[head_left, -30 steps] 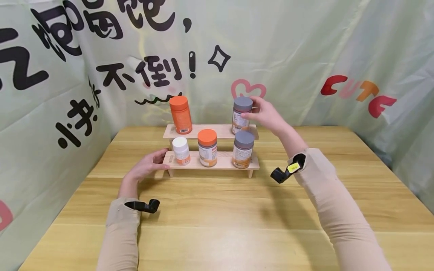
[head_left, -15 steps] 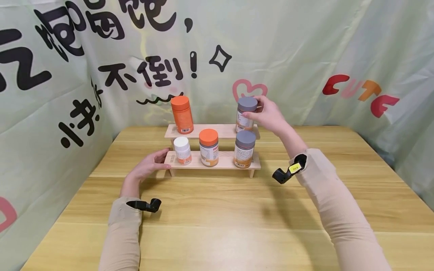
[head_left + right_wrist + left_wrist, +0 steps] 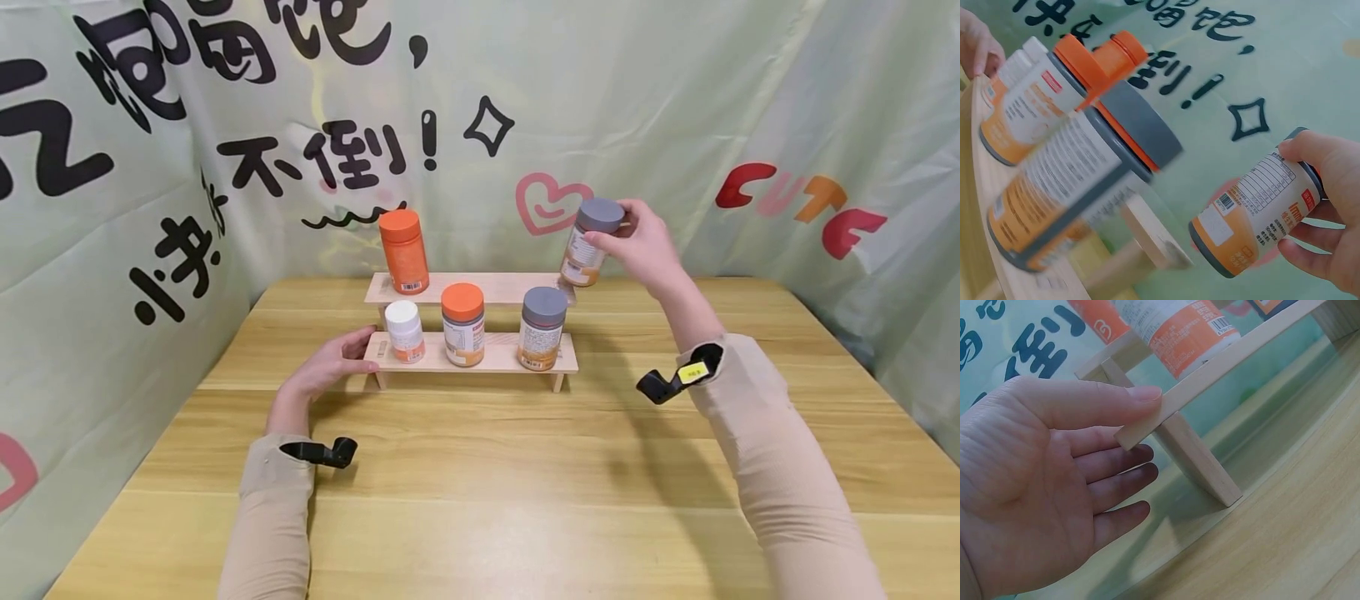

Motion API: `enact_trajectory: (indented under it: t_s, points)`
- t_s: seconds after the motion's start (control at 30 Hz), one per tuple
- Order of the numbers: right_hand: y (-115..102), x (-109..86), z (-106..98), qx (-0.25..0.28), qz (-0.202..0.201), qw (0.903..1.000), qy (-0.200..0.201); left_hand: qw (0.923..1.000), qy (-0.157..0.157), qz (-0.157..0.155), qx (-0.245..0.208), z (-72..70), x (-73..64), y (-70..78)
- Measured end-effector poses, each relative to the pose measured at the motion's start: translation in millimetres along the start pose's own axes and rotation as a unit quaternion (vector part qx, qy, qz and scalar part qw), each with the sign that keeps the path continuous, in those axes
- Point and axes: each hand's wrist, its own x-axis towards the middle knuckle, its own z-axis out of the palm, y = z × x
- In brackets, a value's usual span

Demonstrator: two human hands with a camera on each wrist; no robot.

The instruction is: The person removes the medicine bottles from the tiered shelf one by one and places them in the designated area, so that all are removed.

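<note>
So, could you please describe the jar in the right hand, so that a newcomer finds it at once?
On the table, find the upper wooden shelf and go to its right end. There the right hand grips a grey-lidded jar. The other grey-lidded jar stands upright on the lower shelf; this one is held and tilted.

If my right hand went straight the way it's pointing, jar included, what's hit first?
Probably the backdrop near the pink heart, beyond the jar in your right hand, though depth is unclear.

Wrinkled beige sleeves (image 3: 795, 467), black wrist cameras (image 3: 339, 452), yellow label (image 3: 693, 372) on the right one
</note>
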Motion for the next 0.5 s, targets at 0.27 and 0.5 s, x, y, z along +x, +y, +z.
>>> enact_trajectory:
  t_s: [0.27,0.5]
  points:
    - [17.7,-5.4,-23.1,-0.023,0.03,0.9987,0.034,1.0,-0.001,0.005,0.001,-0.9,0.1,1.5]
    - [42.4,-11.0,-30.9,-0.033,0.04,0.9983,0.027,0.9999,0.001,0.001,0.011,-1.1,-0.9,1.9]
